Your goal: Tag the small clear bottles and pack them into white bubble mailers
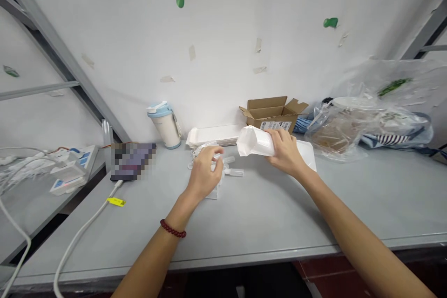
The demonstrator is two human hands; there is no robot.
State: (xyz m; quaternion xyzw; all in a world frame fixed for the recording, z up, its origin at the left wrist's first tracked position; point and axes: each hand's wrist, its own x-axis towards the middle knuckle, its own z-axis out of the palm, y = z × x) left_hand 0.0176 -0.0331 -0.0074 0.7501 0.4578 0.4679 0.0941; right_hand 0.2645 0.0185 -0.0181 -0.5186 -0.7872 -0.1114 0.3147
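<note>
My right hand (284, 151) is wrapped round a long white folding box (256, 142), held tilted above the table with its unfolded end facing left. The rest of that box shows to the right of the hand. Just left of it, my left hand (206, 170) hovers with curved fingers, thumb and forefinger apart. Beneath and beside this hand lie several small clear plastic tubes (234, 172), partly hidden by the fingers. Behind them a stack of flattened white boxes (218, 135) rests against the wall, with a tangle of thin white cord at its left end.
An open brown cardboard box (268, 112) stands at the back. Clear plastic bags (344, 125) and striped cloth lie to its right. On the left are a white-and-blue tumbler (165, 125), a phone (134, 163) with a white cable (84, 228), and a power strip (75, 174).
</note>
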